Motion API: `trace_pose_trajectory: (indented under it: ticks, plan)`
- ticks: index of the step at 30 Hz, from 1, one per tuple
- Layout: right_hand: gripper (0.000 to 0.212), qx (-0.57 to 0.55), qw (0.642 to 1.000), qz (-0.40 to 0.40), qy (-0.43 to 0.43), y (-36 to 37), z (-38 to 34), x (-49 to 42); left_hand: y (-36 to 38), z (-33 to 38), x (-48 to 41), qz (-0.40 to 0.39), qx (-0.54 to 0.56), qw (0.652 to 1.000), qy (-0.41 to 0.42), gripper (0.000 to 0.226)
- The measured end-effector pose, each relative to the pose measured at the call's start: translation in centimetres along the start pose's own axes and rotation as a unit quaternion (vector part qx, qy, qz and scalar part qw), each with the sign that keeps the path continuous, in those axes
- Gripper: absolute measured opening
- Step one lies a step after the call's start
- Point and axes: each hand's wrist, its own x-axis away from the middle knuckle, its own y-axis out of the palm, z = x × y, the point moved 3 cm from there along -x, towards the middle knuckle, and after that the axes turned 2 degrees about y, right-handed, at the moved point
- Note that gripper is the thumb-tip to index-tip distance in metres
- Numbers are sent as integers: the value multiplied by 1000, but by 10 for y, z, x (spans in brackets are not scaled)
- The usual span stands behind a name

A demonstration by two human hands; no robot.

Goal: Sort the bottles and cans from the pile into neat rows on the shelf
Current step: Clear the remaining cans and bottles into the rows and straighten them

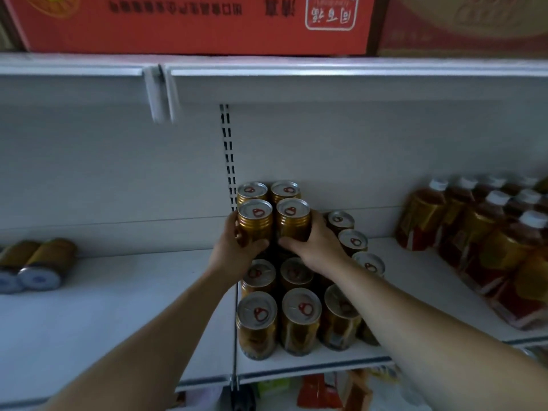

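- Left half of the frame: the white shelf is bare board from front edge to back wall.
- Far left: two lying cans block that end.
- Centre: standing cans are packed in rows, and stacked cans at the back raise the block.
- Right of centre: a bare strip separates these cans from the bottles.
- Top: the upper shelf caps the space, well above the cans.
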Motion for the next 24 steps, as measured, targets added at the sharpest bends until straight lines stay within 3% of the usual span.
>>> trace_pose_trajectory:
  ticks: [5, 9, 13, 20, 24]
  plan:
    - [73, 6, 1000, -15, -6, -4, -4, 1, -1, 1, -1, -19, -23, 999, -24, 82]
    - [78, 35, 998, 10, -55, -23, -20, -3, -10, 9, -2, -62, -32, 996, -57, 102]
    - [80, 138, 980, 1, -144, -34, -55, -9, -29, 26, 2, -49, -123, 989, -62, 92]
    - [75, 213, 947, -88, -225, 16, -119, 12, -103, 39, 39, -80, -385, 919, -27, 81]
    - [78, 234, 934, -144, -228, 74, -151, 24, -161, 26, 71, -77, -431, 898, -47, 78]
